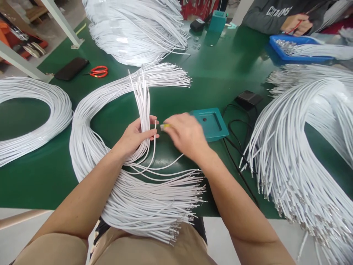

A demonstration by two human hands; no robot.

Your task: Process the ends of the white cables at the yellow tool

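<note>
Person's L hand (134,135) grips a bunch of white wires (142,105) approx. upright above the table (228,81), one wire tip (155,127) standing apart, prob. for easy access; R hand (187,133), blurred, pinches a small yellow pc (166,126) just beside it.

right hand (187,134) blurred | yellow piece (166,126) unclear (too small) | left-edge coil (61,110) cut off

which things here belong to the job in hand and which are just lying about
Seemingly part of the job:
white wires in the left hand
small part-yellow piece in the blurred right hand
curved wire bundle around the left hand

Probably just lying about:
red-handled scissors
dark flat case
</note>
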